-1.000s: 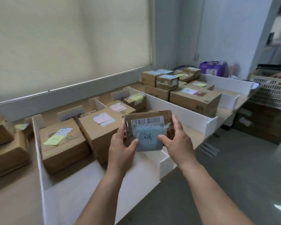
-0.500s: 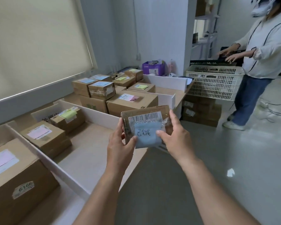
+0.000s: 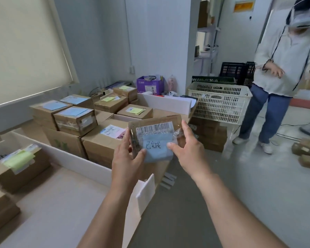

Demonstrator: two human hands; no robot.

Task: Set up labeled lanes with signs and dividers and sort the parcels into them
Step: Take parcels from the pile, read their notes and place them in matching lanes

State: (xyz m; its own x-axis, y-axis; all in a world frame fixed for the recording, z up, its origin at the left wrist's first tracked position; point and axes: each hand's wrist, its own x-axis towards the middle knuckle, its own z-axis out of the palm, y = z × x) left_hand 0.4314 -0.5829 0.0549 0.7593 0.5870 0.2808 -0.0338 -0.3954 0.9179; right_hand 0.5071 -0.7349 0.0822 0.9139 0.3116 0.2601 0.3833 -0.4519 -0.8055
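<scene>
Brown flat parcel in clear plastic wrap (image 3: 155,133) is held up at chest height between both hands, its long axis running left to right, over the near edge of the table — beyond it, to the left, a stack of cardboard boxes with blue notes (image 3: 73,115). The left hand (image 3: 127,158) pinches its left edge, thumb on the face. The right hand (image 3: 190,149) holds the right edge, fingers behind and thumb tip on the blue sticky note with handwriting (image 3: 157,147). A white barcode label (image 3: 155,127) runs along the top. Both hands are equally near; the blue-note lane lies forward-left, bounded on its near side by a white foam-board divider (image 3: 75,161).
</scene>
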